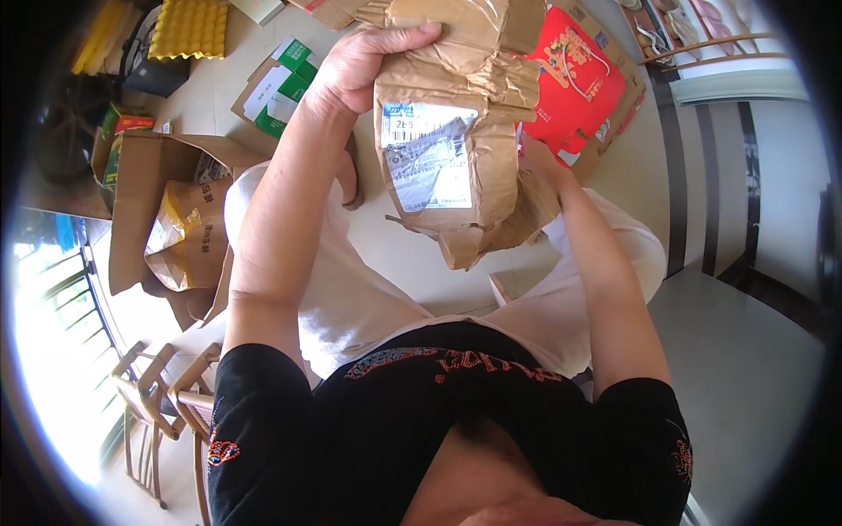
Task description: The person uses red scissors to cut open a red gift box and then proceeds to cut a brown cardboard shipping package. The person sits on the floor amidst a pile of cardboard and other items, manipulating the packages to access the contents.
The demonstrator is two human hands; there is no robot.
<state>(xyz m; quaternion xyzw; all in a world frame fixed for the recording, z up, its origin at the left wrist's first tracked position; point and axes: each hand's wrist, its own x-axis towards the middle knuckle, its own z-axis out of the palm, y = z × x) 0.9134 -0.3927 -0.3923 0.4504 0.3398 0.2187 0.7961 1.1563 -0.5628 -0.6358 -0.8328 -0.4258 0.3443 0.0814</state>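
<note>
A crumpled brown cardboard box [496, 141], torn and creased, hangs in front of me between my knees. On its face is a white shipping label bearing writing and a barcode. My left hand [362, 62] grips the box's upper left edge, with the thumb lying over the cardboard. At the box's right side is my right hand [539, 161], its fingers partly hidden behind the cardboard; what it holds cannot be made out. Just beyond that hand lies a red gift bag [579, 82] with a white cord handle, on flattened cardboard.
An open cardboard box [141, 197] with brown packaging stands left of my leg. Green and white cartons [279, 89] lie beyond my left forearm. Folding wooden stools [154, 394] stand lower left, a shoe rack [710, 56] upper right, and yellow egg-crate foam [189, 27] upper left.
</note>
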